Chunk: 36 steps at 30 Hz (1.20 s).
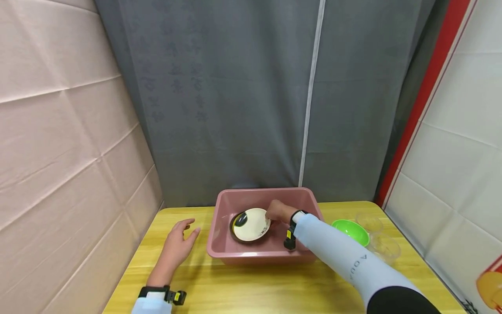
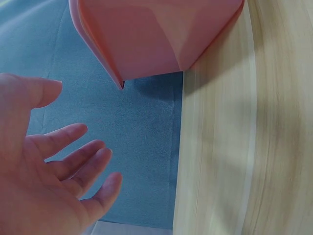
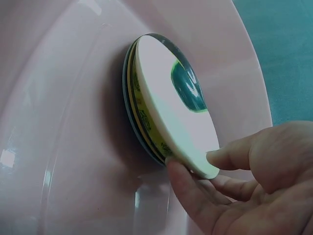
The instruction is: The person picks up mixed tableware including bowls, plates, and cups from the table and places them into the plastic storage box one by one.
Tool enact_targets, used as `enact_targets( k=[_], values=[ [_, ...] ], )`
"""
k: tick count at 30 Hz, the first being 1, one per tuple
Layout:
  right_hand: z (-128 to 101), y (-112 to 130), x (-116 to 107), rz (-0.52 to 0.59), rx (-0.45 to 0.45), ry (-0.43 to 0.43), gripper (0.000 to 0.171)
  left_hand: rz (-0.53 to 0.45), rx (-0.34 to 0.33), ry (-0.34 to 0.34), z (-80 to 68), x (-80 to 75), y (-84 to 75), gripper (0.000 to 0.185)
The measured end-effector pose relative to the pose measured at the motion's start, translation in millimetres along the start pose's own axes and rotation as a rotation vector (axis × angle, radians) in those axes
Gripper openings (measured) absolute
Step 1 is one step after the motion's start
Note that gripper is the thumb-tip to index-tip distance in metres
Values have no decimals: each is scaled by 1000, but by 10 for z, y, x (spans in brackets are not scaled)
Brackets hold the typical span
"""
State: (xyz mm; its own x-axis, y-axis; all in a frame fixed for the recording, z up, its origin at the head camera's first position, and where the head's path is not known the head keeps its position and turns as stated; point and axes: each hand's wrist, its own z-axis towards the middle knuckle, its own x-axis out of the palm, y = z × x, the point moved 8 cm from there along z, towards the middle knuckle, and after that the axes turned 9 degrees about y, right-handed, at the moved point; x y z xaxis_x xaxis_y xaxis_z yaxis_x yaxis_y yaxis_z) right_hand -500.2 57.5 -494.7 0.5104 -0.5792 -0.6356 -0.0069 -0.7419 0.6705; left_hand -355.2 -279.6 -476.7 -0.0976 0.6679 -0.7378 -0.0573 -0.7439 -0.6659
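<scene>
Fingers (image 3: 188,193) of right hand (image 1: 279,211) clamp cream plate (image 1: 254,223) in pink basin (image 1: 259,257), thumb (image 3: 237,154) visible only from right wrist; left hand's (image 1: 178,246) loosely apart, off basin's left edge; sleeve (image 1: 333,246) reads "AQU".

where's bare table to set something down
Bare table: in front of the pink tub, between the left hand and right sleeve. Crowded: right of the tub, with the green bowl and clear bowls; inside it, the right hand pinches a white plate.
</scene>
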Motion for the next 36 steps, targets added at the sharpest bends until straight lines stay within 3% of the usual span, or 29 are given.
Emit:
enact_targets(
  k=[21,31,36],
  values=[
    [-90,10,23,39,15,18,21,-17,14,8,-10,37,39,53],
    [-155,-2,-12,59,-25,24,23,-23,-2,21,-6,57,8,53],
    [-284,13,-46,16,-85,25,27,-26,-7,28,-5,74,-2,53]
  ],
)
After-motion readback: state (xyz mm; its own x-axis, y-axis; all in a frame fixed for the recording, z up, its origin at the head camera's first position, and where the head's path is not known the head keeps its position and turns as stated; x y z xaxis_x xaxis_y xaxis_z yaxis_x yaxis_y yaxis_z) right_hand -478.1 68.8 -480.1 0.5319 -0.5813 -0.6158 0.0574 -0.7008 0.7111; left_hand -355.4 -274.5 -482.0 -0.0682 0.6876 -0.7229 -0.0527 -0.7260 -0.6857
